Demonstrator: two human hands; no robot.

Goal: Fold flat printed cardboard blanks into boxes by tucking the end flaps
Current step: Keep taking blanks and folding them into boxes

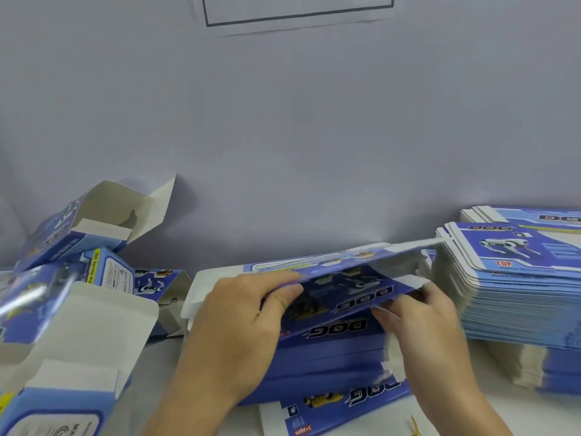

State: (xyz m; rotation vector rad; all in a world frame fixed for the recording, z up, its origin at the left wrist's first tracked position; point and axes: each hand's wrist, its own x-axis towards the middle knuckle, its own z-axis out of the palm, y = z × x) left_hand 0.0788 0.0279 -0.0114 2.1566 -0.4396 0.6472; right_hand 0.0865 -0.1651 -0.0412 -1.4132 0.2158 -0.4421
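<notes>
lifted top blank [339, 278] off the near stack [330, 350], long axis left-right; left hand [239, 322] pinched its left edge, right hand [418, 316] gripped its near-right edge.

Both forearms bare — no sleeves, no rings; short fingernails [295, 289].

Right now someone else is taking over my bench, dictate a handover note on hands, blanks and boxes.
Left hand grips the left edge of the top flat blue printed cardboard blank, lifting it off the centre pile.
Right hand pinches the same blank's right end.
Tall stack of flat blanks waits on the right.
Opened blue boxes lie at left, top flaps untucked.
Left to do: open this blank, tuck its end flaps, then continue through the stacks.
</notes>
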